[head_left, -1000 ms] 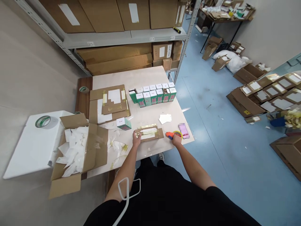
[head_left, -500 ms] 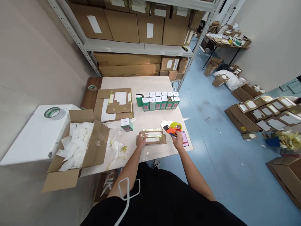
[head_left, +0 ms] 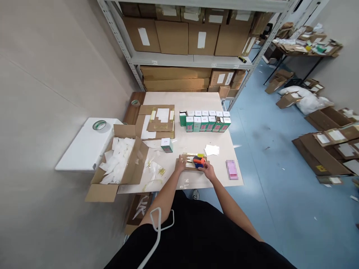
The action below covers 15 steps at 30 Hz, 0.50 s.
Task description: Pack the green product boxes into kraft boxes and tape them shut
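Note:
A small flat cardboard box [head_left: 191,169] with white labels and shiny tape lies near the table's front edge. My left hand [head_left: 181,164] grips its left end. In my right hand [head_left: 208,170] is an orange and blue tape dispenser [head_left: 198,160] with a yellow roll, held over the top of the box. The dispenser covers the box's right half, and whether it touches the box I cannot tell. Behind and to the left stands a green and white carton [head_left: 166,145]. White paper slips [head_left: 212,150] lie behind my right hand.
Two rows of green and white cartons [head_left: 204,123] stand farther back. Flattened cardboard [head_left: 157,130] lies at the left, with an open box [head_left: 134,158] of paper scraps nearer. A pink, blurred-out item [head_left: 232,170] is at the right edge. A loaded shelf [head_left: 193,59] rises behind the table.
My right hand has lifted the tape dispenser from the table's right side and brought it left over the cardboard box. My left hand stays at the box's left end. The camera view has shifted.

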Motion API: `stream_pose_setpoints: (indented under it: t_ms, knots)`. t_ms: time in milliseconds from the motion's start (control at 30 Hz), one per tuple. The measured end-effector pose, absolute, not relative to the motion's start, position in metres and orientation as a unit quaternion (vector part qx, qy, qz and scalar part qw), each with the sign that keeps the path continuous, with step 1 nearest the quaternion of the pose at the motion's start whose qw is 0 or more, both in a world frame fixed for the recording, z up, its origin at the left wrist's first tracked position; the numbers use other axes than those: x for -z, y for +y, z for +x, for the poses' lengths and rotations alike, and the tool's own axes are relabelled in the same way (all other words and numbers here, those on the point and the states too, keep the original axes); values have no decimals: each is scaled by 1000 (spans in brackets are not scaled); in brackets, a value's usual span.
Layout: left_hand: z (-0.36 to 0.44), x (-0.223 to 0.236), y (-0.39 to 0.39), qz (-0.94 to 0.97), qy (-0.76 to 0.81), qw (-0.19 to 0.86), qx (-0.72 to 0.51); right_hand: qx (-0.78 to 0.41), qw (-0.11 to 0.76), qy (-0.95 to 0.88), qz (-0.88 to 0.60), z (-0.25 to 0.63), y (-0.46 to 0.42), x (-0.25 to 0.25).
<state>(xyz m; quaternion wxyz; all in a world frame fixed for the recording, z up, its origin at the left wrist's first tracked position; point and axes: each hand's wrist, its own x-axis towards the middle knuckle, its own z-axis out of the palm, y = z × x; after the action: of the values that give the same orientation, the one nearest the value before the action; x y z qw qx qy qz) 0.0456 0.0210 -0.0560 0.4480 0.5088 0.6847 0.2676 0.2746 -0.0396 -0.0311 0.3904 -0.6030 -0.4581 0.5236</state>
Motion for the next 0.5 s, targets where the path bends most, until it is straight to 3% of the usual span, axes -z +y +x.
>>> stream_pose_setpoints:
  t_ms: [100, 233, 333, 500]
  knots:
    - [42, 38, 11, 525, 681, 414, -299, -528, 395, -454, -599, 279, -39, 39]
    - [45, 16, -2, 533, 554, 519, -374, -525, 396, -454, -601, 279, -38, 41]
    - [50, 2, -3, 543, 487, 577, -368, -526, 396, -465, -591, 278, -37, 37]
    - [52, -22, 0, 579, 477, 579, -318, -527, 385, -473, -592, 277, -36, 29]
